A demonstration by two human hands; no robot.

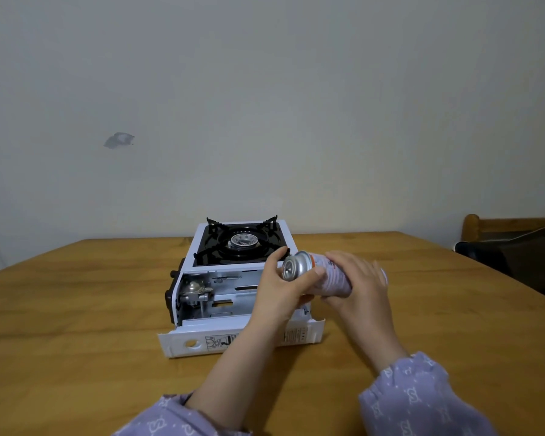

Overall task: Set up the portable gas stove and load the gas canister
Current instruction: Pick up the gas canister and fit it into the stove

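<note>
The gas canister (334, 278) hangs sideways, valve end aimed left at the connector (195, 289), probably to line it up for loading. The left hand (280, 291) grip pinches that end and the right hand (362, 284) grip wraps the body. Just below the grip, the stove (239, 243) compartment (230, 297) gapes, its cover (198, 343) dropped onto the counter (76, 309). Only the left forearm crosses it.

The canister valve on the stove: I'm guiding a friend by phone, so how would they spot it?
On the wooden table stands a white stove with its side flap folded down toward the camera. At the left end of the opened bay sits the valve: a rounded, shiny metal fitting, unlike the flat slotted sheet metal beside it.
</note>
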